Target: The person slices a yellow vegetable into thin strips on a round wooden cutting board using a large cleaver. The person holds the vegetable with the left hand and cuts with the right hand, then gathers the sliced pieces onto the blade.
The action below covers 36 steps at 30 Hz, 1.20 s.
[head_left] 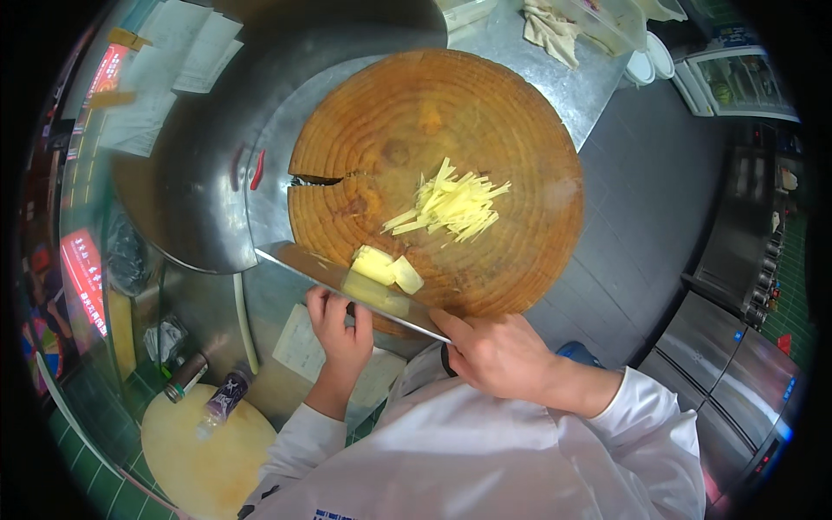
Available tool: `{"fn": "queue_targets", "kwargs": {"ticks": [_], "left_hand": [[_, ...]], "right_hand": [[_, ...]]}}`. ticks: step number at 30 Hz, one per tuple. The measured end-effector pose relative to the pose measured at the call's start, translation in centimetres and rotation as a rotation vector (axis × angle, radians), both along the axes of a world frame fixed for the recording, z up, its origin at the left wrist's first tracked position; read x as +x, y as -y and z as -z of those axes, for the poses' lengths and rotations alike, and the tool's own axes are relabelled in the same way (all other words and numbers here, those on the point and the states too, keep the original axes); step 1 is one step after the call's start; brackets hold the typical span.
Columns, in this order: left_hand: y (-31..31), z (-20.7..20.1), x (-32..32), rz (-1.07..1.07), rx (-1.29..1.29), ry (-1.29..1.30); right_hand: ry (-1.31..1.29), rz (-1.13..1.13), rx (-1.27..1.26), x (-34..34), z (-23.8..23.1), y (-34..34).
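Note:
My right hand [504,354] is closed round the grip end of a broad cleaver [347,282], its blade slanting up to the left over the near edge of the round wooden chopping block [520,113]. Close by the blade's near edge is my left hand [341,336], fingers bent and apart; whether the fingertips touch the steel I cannot tell. Just beyond the blade lie pale yellow, ginger-like slices [374,264], mirrored in the steel. A loose heap of thin yellow strips [455,204] rests near the middle of the block.
The block has a crack at its left side. Beside it, a red chilli [257,170] lies on the metal counter. Lower left are a pale round board [204,451] and a bottle [227,397] on it. A cloth [551,33] and tubs stand at the upper right.

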<state>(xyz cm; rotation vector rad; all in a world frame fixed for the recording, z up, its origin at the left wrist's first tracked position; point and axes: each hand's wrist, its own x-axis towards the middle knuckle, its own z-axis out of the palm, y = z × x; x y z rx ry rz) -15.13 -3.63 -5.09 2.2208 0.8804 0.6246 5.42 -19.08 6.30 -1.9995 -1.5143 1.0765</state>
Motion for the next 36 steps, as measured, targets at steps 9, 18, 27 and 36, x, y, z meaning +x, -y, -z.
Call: {"fn": "queue_targets", "kwargs": {"ticks": [9, 18, 27, 36], "left_hand": [[0.4, 2.4, -1.8, 0.004, 0.02, -0.052], [0.0, 1.2, -1.3, 0.048, 0.022, -0.069], [0.0, 1.5, -1.3, 0.027, 0.055, -0.044], [-0.1, 0.6, -0.5, 0.015, 0.026, -0.019]], "right_hand": [[0.014, -0.083, -0.126, 0.7, -5.2, 4.2], [0.009, -0.076, -0.157, 1.1, -6.1, 6.3], [-0.004, -0.072, -0.147, 1.2, -5.3, 4.5], [-0.034, -0.023, -0.161, 0.5, -3.5, 1.3]]}}
